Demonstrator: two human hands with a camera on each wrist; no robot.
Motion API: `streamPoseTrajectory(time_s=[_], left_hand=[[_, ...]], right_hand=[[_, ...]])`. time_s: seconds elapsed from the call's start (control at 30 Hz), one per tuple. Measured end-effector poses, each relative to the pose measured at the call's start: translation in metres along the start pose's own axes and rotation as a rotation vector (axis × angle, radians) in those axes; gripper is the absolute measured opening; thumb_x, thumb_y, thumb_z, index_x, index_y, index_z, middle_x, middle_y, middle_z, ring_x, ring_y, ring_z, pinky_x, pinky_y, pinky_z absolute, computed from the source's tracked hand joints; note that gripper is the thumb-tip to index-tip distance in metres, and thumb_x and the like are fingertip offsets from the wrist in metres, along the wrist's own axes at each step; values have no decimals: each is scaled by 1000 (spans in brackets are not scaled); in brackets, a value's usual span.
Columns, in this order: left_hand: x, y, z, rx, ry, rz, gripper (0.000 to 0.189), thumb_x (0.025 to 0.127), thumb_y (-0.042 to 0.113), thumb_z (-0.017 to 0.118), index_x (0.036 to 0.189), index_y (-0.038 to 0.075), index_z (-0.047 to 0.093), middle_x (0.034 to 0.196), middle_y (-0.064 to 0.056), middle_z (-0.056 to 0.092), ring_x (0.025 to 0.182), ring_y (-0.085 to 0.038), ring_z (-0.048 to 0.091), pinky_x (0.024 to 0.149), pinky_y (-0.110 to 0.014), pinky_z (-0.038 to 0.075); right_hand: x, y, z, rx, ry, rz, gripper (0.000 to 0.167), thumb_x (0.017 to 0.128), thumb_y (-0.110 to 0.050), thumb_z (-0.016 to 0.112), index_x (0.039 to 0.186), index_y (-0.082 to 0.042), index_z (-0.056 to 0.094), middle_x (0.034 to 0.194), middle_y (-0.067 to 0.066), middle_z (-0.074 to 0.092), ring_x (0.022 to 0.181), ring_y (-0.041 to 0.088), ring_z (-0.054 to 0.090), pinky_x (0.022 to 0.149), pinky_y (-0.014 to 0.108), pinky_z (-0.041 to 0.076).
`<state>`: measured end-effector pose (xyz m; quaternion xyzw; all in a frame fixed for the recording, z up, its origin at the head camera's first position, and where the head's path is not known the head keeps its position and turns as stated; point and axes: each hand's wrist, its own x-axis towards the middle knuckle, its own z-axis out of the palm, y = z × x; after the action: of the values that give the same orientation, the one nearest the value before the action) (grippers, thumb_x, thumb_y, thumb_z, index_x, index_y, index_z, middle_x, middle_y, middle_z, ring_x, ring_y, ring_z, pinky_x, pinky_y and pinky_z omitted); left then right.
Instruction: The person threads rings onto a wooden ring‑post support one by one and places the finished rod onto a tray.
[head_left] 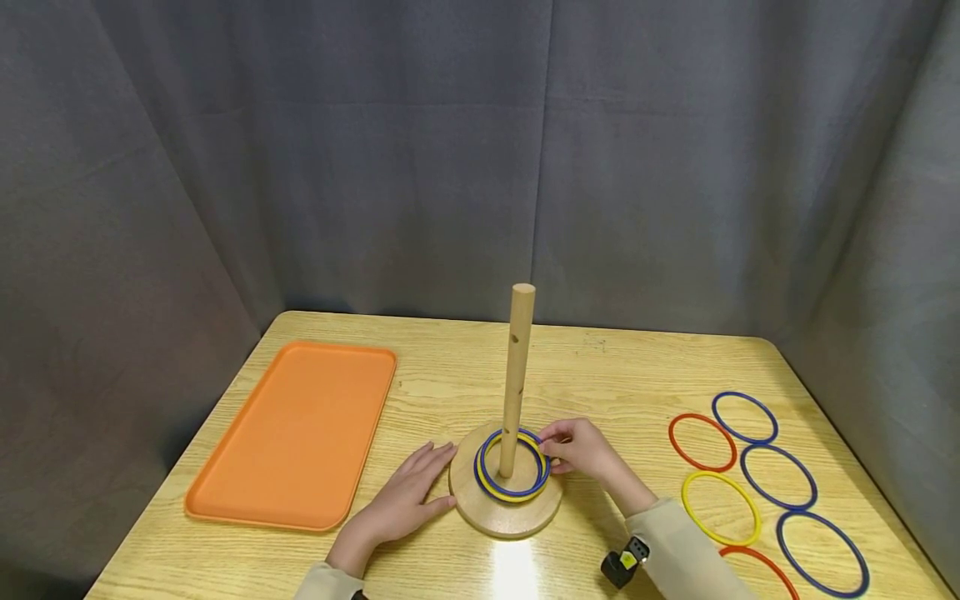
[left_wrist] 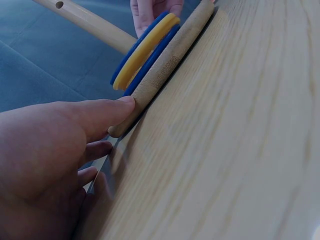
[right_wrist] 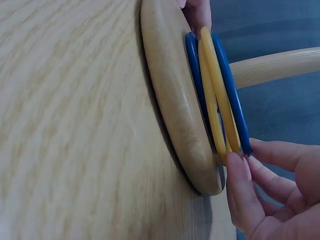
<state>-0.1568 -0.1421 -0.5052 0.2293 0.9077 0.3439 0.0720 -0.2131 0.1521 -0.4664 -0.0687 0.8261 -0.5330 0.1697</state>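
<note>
A round wooden base [head_left: 504, 523] with an upright post [head_left: 519, 358] stands in the middle of the table. Blue and yellow rings lie stacked around the foot of the post. In the right wrist view a blue ring [right_wrist: 231, 95] is uppermost, yellow rings [right_wrist: 212, 107] come below, and another blue ring [right_wrist: 195, 65] is lowest. My right hand [head_left: 587, 454] pinches the upper blue and yellow rings at their right edge, and they tilt slightly off those below. At the base's left edge rests my left hand [head_left: 405, 497], fingers extended, its thumb touching the rim.
An orange tray [head_left: 296, 433] lies at the left. Several loose rings are spread at the right, among them a red ring [head_left: 675, 442], a yellow ring [head_left: 757, 521] and a blue ring [head_left: 865, 567]. Grey curtains [head_left: 420, 167] hang behind and beside the table.
</note>
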Motion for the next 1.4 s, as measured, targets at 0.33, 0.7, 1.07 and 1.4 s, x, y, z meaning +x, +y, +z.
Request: streamPoseTrajectory(time_s=[0.33, 0.7, 1.07, 1.4], left_hand=[[0, 0, 0, 5, 8, 8, 68, 95, 38, 59, 151, 9, 33, 158, -11, 31, 148, -40, 18, 116, -64, 18], [0, 0, 0, 3, 1, 9, 69, 96, 39, 58, 152, 9, 31, 159, -11, 30, 149, -40, 17, 116, -65, 17], [1, -1, 0, -6, -7, 11, 70, 96, 41, 57, 152, 9, 30, 159, -11, 29, 149, -40, 16, 115, -67, 17], [0, 0, 0, -7, -2, 14, 69, 96, 40, 58, 152, 8, 32, 159, -12, 30, 148, -41, 17, 115, -67, 18]], right_hand=[[-1, 1, 1, -5, -3, -19, 22, 87, 1, 65, 105, 13, 64, 82, 4, 61, 68, 7, 60, 66, 33, 61], [-3, 6, -11, -13, 34, -17, 24, 91, -4, 64, 110, 11, 65, 89, 9, 64, 75, 11, 62, 68, 32, 61], [-13, 2, -42, -6, 75, 3, 33, 93, -10, 64, 118, 11, 61, 97, 9, 64, 86, 15, 63, 75, 35, 60], [-25, 10, -82, -30, 143, 19, 39, 97, -15, 59, 126, 11, 56, 109, 15, 64, 101, 25, 64, 82, 39, 60]])
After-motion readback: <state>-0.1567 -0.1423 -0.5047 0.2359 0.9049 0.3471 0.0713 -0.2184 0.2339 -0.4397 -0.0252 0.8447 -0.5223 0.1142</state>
